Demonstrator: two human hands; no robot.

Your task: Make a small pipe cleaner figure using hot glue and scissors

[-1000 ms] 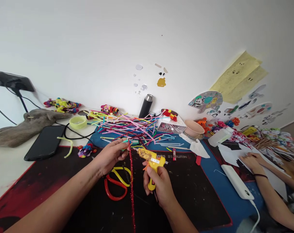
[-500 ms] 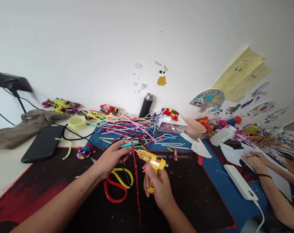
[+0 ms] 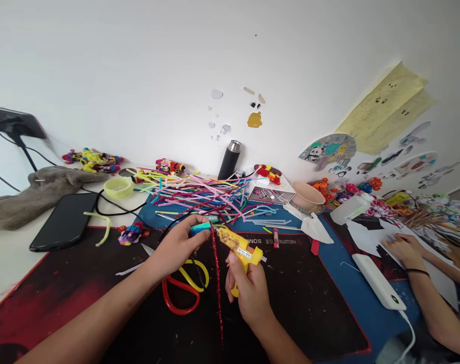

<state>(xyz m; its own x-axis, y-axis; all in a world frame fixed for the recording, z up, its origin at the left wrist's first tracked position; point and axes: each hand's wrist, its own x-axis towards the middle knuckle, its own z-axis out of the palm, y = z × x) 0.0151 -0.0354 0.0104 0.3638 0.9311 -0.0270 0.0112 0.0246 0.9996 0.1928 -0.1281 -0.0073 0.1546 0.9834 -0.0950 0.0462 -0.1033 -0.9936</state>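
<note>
My left hand (image 3: pixel 184 244) is closed on a small turquoise cylinder-like piece (image 3: pixel 200 228), whose exact kind I cannot make out. At its right end a red glittery pipe cleaner (image 3: pixel 217 273) hangs down over the mat. My right hand (image 3: pixel 248 283) grips a yellow hot glue gun (image 3: pixel 239 247) by its handle. The gun's nozzle points left and sits close to the top of the red pipe cleaner; whether they touch is unclear. Scissors (image 3: pixel 180 298) with red and yellow handles lie on the mat below my left wrist, partly covered by it.
Behind my hands is a pile of coloured pipe cleaners (image 3: pixel 199 194). A black phone (image 3: pixel 63 222) and yellow-green tape roll (image 3: pixel 118 188) lie left. A black flask (image 3: pixel 229 161) stands by the wall. At right are a white device (image 3: pixel 377 280) and another person's hands (image 3: pixel 404 250).
The view has shifted slightly. My left hand has turned a little, so more of the turquoise piece shows. The glue gun stays close to the red pipe cleaner, tilted slightly more downward at its rear.
</note>
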